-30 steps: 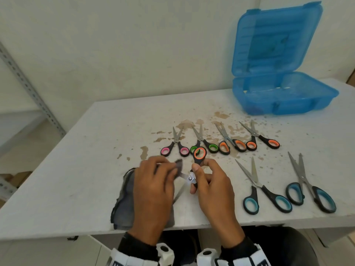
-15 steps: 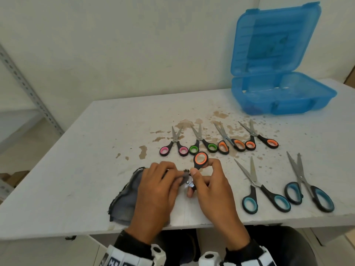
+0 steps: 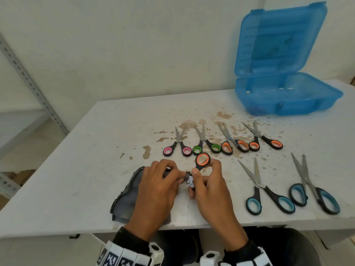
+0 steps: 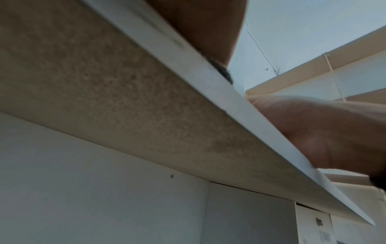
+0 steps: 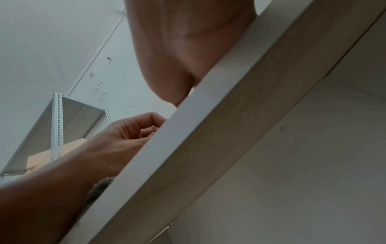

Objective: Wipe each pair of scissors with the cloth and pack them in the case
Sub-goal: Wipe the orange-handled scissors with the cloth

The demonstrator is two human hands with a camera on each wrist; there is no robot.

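Only the head view shows the work itself. There the right hand [image 3: 209,187] holds a pair of orange-handled scissors [image 3: 201,164], thumb and fingers curled round the handles, one orange loop standing up above the knuckles and the pivot screw showing just left of the thumb. The left hand [image 3: 159,187] pinches a fold of the grey cloth [image 3: 124,200] against the blades, which are hidden under the fabric and fingers; the rest of the cloth lies flat on the tabletop [image 3: 76,169] beneath that wrist. Both hands sit close together near the front edge, knuckles up, forearms coming in from below.

The wrist views look up from under the tabletop edge [image 4: 208,77] and show neither scissors nor case. The left wrist view catches a frayed bit of cloth [image 4: 224,72] poking over the edge and the right forearm beyond it. The right wrist view shows the left hand [image 5: 133,132] from the palm side, fingers curled inward (what they grip is hidden by the edge).

Further back in the head view lie four small pairs in a row: pink scissors [image 3: 177,146], green scissors [image 3: 207,144], and two orange pairs [image 3: 233,144] [image 3: 265,141]. Two larger blue-handled scissors [image 3: 269,192] [image 3: 315,191] lie to the right. The blue case [image 3: 288,104] stands open at the far right corner, lid upright.
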